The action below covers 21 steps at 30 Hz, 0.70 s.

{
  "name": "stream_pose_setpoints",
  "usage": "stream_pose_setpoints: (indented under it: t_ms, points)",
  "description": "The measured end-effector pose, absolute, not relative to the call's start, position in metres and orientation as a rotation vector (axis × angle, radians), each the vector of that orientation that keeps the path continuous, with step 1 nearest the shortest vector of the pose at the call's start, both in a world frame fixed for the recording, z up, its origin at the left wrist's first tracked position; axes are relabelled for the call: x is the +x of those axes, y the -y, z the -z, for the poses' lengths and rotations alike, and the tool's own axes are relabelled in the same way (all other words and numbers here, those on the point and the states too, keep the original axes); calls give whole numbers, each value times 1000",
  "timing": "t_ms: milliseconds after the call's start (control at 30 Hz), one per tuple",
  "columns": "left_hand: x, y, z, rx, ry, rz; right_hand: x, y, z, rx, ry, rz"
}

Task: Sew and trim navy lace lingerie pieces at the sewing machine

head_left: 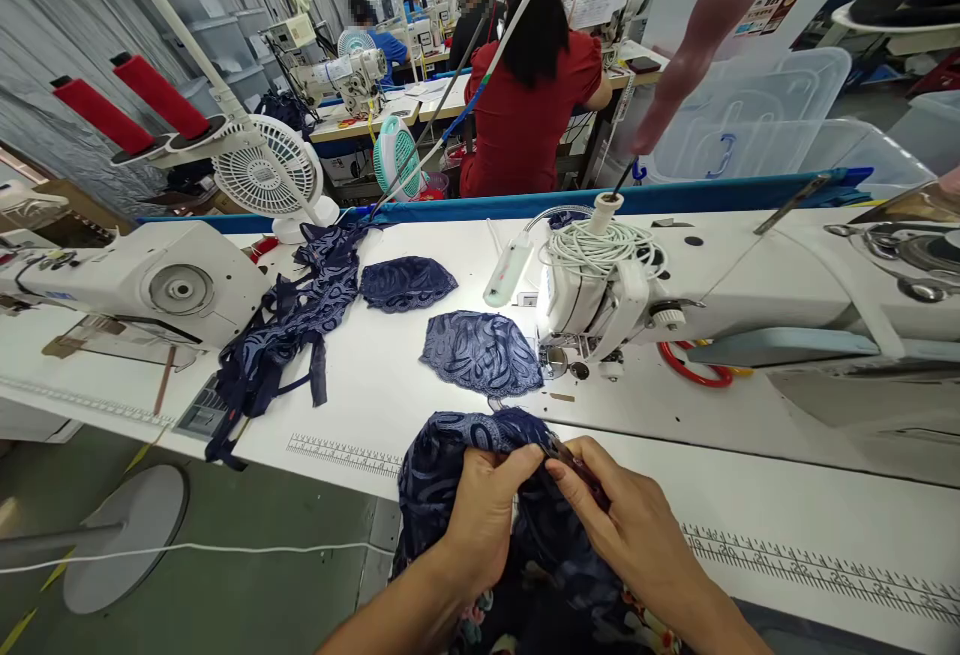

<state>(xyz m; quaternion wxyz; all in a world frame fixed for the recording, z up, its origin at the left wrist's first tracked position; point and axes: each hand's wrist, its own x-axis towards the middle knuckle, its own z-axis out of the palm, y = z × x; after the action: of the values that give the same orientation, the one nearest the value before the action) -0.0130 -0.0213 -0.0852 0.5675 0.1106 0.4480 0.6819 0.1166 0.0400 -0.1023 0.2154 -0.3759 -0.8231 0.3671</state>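
Observation:
Navy lace fabric [435,465] hangs bunched over my lap and the table's front edge. My left hand [484,510] is closed on it, thumb pressed along the upper edge. My right hand [622,510] grips what looks like dark thread snips [585,473], their tip against the fabric by my left thumb. Part of this tool is hidden in my fingers. Just beyond the hands, a cut lace piece [484,353] lies flat beside the sewing machine's needle area [555,360]. A second lace piece [407,283] rests farther back.
On the right stands the white sewing machine [720,265], with coiled cord on its head. More navy lace with straps [300,335] is heaped at left, near another machine [142,280]. Behind are a white fan [266,165], red thread cones [161,95] and a seated person in red [525,105].

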Motion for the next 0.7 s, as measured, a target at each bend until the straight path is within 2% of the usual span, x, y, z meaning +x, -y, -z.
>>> stream_pose_setpoints:
  t_ms: [367,567,700]
  points:
    - [-14,24,90,226,-1013,-1590,118,-42,102,-986,2313,-1169]
    - [-18,24,87,220,-1024,-1574,130,-51,108,-1057,2199,-1008]
    - [-16,23,88,223,-1015,-1602,132,-46,99,-946,2362,-874]
